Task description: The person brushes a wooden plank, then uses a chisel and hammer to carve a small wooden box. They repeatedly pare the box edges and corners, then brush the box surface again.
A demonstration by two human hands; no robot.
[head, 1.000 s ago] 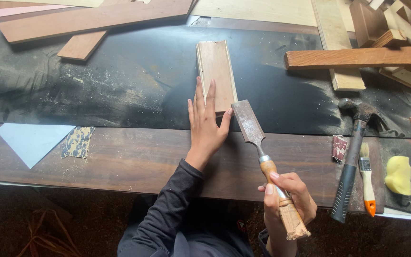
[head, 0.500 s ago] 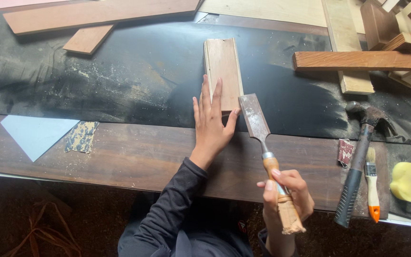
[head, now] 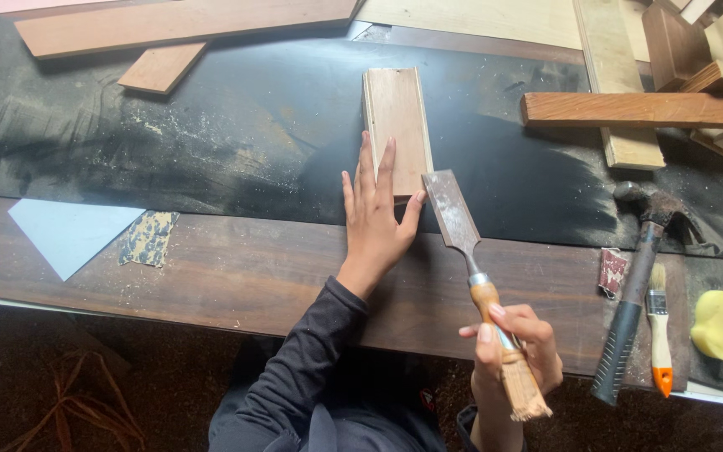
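Plenty of bare black sheet is being left open on the counter left of the small wood block, so a hand could be passed through there easily. The right side is being crowded: planks are being stacked at the far right, and the hammer, brush and yellow sponge are lying near the edge. The chisel is being angled just right of the block.

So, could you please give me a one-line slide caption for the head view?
Left hand flat on a small wooden board; right hand holds a wide chisel beside it on the workbench.
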